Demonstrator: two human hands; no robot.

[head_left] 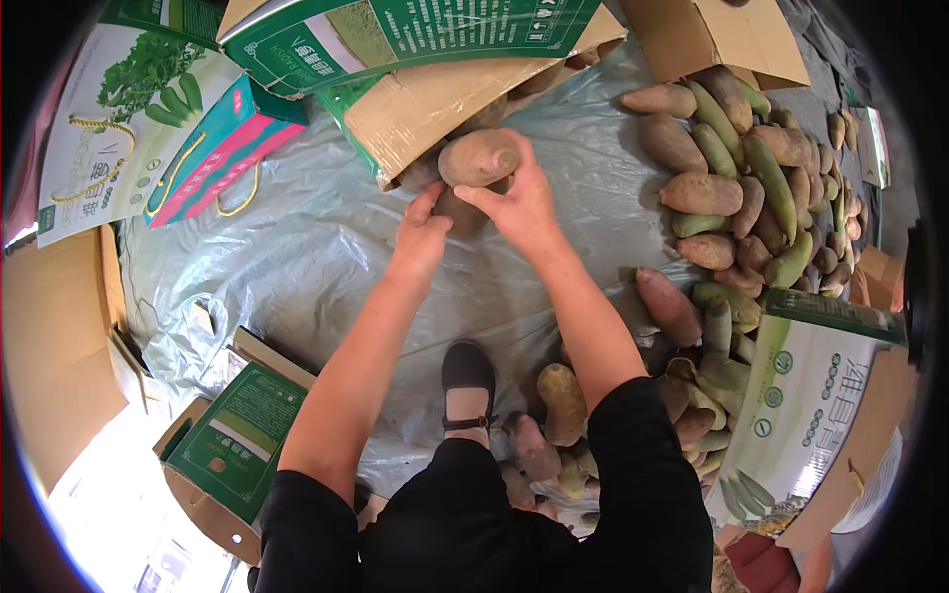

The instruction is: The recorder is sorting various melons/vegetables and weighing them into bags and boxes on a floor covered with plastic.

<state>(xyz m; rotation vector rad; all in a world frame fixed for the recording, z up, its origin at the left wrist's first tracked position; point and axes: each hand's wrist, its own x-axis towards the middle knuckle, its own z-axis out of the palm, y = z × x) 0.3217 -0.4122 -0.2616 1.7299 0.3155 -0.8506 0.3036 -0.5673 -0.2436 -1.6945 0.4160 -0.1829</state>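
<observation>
Our right hand (520, 205) clamps a brown root vegetable (476, 158) lying left-to-right, beyond our left hand (423, 235), its grip unclear.

Upper-right carton (677, 40), partly cut off

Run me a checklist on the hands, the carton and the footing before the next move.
1. Right hand secure on the light brown root vegetable: ok, thumb and fingers hold it.
2. Left hand gripping the darker root vegetable below: cannot tell; its fingers are at it, but the hold is unclear.
3. Carton open toward the hands: ok, root vegetables show at its mouth.
4. Room inside the carton: cannot tell, flaps hide most of it.
5. Plastic sheet smooth: not ok, it is wrinkled.
6. Black shoe well away from loose produce: not ok, a reddish root vegetable lies close.
</observation>
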